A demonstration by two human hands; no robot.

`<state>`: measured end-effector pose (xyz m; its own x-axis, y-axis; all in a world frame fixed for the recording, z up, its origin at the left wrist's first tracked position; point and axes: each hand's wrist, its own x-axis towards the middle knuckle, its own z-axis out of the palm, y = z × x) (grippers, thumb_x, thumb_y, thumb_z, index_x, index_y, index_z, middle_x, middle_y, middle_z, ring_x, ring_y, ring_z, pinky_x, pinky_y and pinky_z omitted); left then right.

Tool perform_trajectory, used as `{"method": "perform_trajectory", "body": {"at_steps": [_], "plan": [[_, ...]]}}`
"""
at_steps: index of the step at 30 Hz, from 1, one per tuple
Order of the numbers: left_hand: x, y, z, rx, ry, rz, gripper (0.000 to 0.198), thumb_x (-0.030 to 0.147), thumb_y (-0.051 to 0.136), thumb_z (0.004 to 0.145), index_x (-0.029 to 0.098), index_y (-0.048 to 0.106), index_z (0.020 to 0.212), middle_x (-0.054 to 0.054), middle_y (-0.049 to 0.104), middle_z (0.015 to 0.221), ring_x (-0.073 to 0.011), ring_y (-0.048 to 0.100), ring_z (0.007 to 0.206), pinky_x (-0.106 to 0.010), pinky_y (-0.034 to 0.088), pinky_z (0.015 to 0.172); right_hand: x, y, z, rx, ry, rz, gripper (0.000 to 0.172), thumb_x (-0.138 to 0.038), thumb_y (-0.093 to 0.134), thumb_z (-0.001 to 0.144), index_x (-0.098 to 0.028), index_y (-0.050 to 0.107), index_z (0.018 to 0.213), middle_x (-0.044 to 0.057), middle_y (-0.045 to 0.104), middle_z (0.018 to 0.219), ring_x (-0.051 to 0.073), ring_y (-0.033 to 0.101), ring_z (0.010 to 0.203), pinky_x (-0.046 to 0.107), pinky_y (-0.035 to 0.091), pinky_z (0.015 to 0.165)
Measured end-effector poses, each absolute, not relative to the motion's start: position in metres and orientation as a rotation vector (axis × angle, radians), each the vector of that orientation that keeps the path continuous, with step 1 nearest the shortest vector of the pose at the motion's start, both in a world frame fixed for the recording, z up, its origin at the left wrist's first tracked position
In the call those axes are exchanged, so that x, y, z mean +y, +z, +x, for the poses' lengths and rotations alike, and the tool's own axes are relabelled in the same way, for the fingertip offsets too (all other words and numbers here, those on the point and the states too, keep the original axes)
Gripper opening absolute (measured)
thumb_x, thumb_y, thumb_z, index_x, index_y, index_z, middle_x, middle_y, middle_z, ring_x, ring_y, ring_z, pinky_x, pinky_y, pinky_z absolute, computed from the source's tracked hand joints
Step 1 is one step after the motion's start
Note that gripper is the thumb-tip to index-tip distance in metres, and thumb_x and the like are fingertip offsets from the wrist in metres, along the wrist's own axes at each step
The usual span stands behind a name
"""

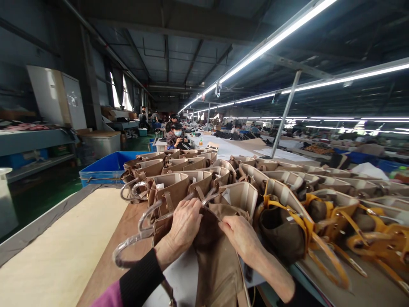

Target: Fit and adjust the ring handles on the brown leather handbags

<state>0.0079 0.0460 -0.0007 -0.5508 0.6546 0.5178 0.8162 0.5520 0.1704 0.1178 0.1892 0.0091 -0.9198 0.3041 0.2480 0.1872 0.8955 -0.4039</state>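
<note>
A brown leather handbag lies open-mouthed on the table in front of me. My left hand curls over its left rim, fingers closed on the edge beside a plastic-wrapped handle. My right hand grips the bag's right rim, fingers bent into the opening. Just beyond my hands stand rows of tan handbags with wrapped handles.
Yellow-handled dark bags crowd the right side. A cream sheet covers the table's left part. A blue bin stands behind it. Seated people work farther down the long table under strip lights.
</note>
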Motion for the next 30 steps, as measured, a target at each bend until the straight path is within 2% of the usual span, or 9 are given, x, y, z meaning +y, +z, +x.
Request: {"method": "perform_trajectory", "body": {"at_steps": [4,9,14,16,20,24,30], "plan": [[0.043,-0.006,0.007,-2.364,-0.560,-1.140,0.014,0.009,0.054,0.076,0.019,0.050,0.084,-0.002,0.061,0.090,-0.0202,0.056,0.085,-0.036,0.044,0.081,0.191,0.008,0.118,-2.761,0.541,-0.361,0.034,-0.022,0.046,0.087,-0.019,0.035,0.054,-0.003,0.039,0.051,0.013,0.041,0.056,0.028,0.024,0.056],[0.026,-0.015,-0.003,-2.188,-0.678,-1.270,0.014,0.007,0.057,0.076,0.020,0.056,0.083,-0.002,0.058,0.115,-0.0185,0.053,0.101,-0.033,0.044,0.090,0.193,0.008,0.116,-2.768,0.538,-0.349,0.035,-0.022,0.049,0.086,-0.019,0.037,0.054,-0.004,0.038,0.050,0.013,0.040,0.055,0.027,0.024,0.056],[0.021,-0.018,-0.011,-2.197,-0.722,-1.313,0.009,0.012,0.060,0.078,0.020,0.061,0.075,0.000,0.062,0.112,-0.0186,0.054,0.099,-0.035,0.043,0.092,0.187,0.009,0.114,-2.770,0.522,-0.325,0.033,-0.023,0.047,0.087,-0.019,0.041,0.054,-0.003,0.044,0.052,0.012,0.044,0.056,0.026,0.025,0.055],[0.023,-0.017,-0.010,-2.230,-0.737,-1.290,0.008,0.013,0.060,0.078,0.020,0.062,0.075,0.000,0.062,0.111,-0.0188,0.056,0.098,-0.039,0.039,0.097,0.183,0.011,0.114,-2.775,0.502,-0.317,0.033,-0.023,0.047,0.087,-0.018,0.043,0.055,-0.003,0.047,0.052,0.012,0.045,0.056,0.026,0.025,0.055],[0.029,-0.014,-0.004,-2.330,-0.782,-1.186,0.007,0.015,0.059,0.078,0.020,0.062,0.075,-0.002,0.063,0.110,-0.0199,0.058,0.096,-0.053,0.022,0.106,0.176,0.015,0.113,-2.797,0.448,-0.305,0.031,-0.021,0.049,0.086,-0.018,0.048,0.055,-0.001,0.052,0.055,0.012,0.047,0.057,0.026,0.026,0.056],[0.028,-0.014,0.001,-2.330,-0.786,-1.237,0.013,0.012,0.058,0.077,0.020,0.063,0.069,0.000,0.063,0.110,-0.0188,0.057,0.100,-0.053,0.011,0.109,0.176,0.018,0.115,-2.814,0.401,-0.332,0.029,-0.020,0.049,0.087,-0.018,0.054,0.058,0.000,0.057,0.058,0.013,0.051,0.059,0.026,0.028,0.057],[0.014,-0.001,-0.002,-2.356,-0.800,-1.588,0.016,0.012,0.062,0.074,0.020,0.062,0.060,0.002,0.057,0.124,-0.0201,0.050,0.110,-0.046,0.018,0.107,0.178,0.021,0.115,-2.855,0.353,-0.345,0.029,-0.022,0.047,0.089,-0.018,0.058,0.062,0.001,0.060,0.061,0.014,0.055,0.062,0.026,0.029,0.057]]}}
